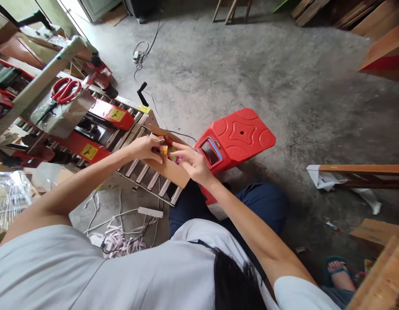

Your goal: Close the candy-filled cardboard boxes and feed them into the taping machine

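Note:
A small cardboard box point(171, 172) with raised flaps rests on the roller conveyor point(143, 174), close to my lap. Several small colourful packets point(163, 150) in yellow, red, green and pink show inside it. At the box's left end is my left hand point(147, 147), thumb and fingers apart, their tips at the packets. My right hand point(194, 164) reaches over the right side with fingers stretched out, the tips touching or just above the packets. The tips of both hands are partly hidden among the contents, and I see nothing lifted out of the box.
Left of the box stands a red-and-grey box-sealing machine point(96, 112) with red-handled scissors point(66, 90) on top. A red plastic stool point(241, 133) is to the right. Cables and a power strip point(150, 212) lie below. Another person's foot point(341, 273) shows at lower right.

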Available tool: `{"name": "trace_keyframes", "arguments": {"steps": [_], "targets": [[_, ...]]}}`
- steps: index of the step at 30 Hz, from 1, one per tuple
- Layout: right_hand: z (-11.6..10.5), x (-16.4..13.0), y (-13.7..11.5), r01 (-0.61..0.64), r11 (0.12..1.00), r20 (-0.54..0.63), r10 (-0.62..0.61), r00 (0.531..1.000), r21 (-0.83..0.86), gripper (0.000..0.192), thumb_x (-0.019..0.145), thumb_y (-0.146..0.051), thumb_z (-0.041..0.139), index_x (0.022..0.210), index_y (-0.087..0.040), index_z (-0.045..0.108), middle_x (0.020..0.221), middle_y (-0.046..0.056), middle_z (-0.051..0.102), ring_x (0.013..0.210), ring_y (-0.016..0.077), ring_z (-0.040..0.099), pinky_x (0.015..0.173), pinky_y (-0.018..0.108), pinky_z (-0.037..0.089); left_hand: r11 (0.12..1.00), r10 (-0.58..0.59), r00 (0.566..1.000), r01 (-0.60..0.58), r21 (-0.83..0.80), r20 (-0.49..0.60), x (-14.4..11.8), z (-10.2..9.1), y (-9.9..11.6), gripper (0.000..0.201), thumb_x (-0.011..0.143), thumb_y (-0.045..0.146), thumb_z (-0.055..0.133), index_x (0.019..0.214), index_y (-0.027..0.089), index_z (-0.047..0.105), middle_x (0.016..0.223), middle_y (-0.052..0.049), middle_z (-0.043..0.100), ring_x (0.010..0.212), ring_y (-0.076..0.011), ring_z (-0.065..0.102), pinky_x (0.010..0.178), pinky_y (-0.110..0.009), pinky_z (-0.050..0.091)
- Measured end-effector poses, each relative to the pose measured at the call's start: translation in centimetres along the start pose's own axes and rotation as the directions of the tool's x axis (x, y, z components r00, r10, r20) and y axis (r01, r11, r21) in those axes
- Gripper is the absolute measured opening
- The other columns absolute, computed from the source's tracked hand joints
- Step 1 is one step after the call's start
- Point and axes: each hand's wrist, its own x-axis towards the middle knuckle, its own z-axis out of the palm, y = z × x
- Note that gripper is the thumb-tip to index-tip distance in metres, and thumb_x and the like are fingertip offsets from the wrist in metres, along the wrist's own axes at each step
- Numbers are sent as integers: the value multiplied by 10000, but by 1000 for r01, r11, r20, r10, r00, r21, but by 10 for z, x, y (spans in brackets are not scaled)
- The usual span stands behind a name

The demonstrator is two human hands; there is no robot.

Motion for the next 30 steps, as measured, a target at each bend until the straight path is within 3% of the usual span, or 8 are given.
{"name": "trace_keyframes", "arguments": {"steps": [3,6,8,13,19,24,27,30], "targets": [[-18,12,-20,-140,973,-101,123,987,-183,421,927,-247,520,1339,-160,537,1438,138,531,1367,242,471,1143,425,408,947,-47,993,80,311,-110,-20,16,18,649,662,518,817,1187,179,644,1150,-137,654,1129,-327,606,956,-423,476],[-26,32,-23,-318,869,74,371,926,-380,741,760,-357,762,1408,-146,473,1377,182,578,1281,361,538,1047,515,462,862,-9,954,159,482,-299,-40,30,34,744,819,456,702,1453,179,427,1492,-195,441,1410,-334,387,1179,-503,256],[-29,41,-15,-335,870,210,427,880,-363,730,748,-411,771,1386,-183,500,1252,136,672,1150,334,632,972,473,507,851,52,969,83,518,-241,-45,38,37,714,910,424,578,1524,167,321,1579,-179,334,1477,-301,289,1226,-501,140],[-31,39,0,-187,979,357,205,911,-85,653,843,-436,665,1427,-229,461,1327,56,642,1176,216,616,1000,343,483,869,101,983,-13,494,-151,-33,51,30,491,996,376,311,1406,210,526,1506,-87,480,1432,-248,377,1240,-513,71],[13,-11,-19,-100,782,293,345,891,-615,1282,517,-470,905,1569,-231,213,1640,173,173,1436,477,228,1074,691,299,825,58,977,70,561,-207,-33,63,31,484,978,376,311,926,141,730,974,-151,701,1070,-290,612,1107,-522,353],[24,-35,-14,7,761,234,190,953,-648,1024,672,-384,793,1548,-237,284,1635,144,202,1386,407,296,1039,596,333,812,206,882,88,577,-424,-68,61,30,611,895,566,510,1267,89,592,1296,-227,592,1283,-329,497,1170,-514,261],[16,-32,-5,95,787,282,103,954,-609,972,670,-398,786,1522,-241,345,1622,135,245,1385,395,295,1045,566,313,754,273,943,-88,651,-189,-68,35,25,1155,644,751,683,1466,4,366,1523,-313,339,1445,-415,289,1201,-536,169],[9,-29,5,104,801,281,82,956,-590,998,670,-474,790,1526,-221,343,1614,149,262,1384,407,295,1043,567,301,742,224,967,-252,621,123,-44,6,18,1238,589,736,719,1516,35,295,1547,-287,327,1432,-407,332,1193,-494,212]]}}
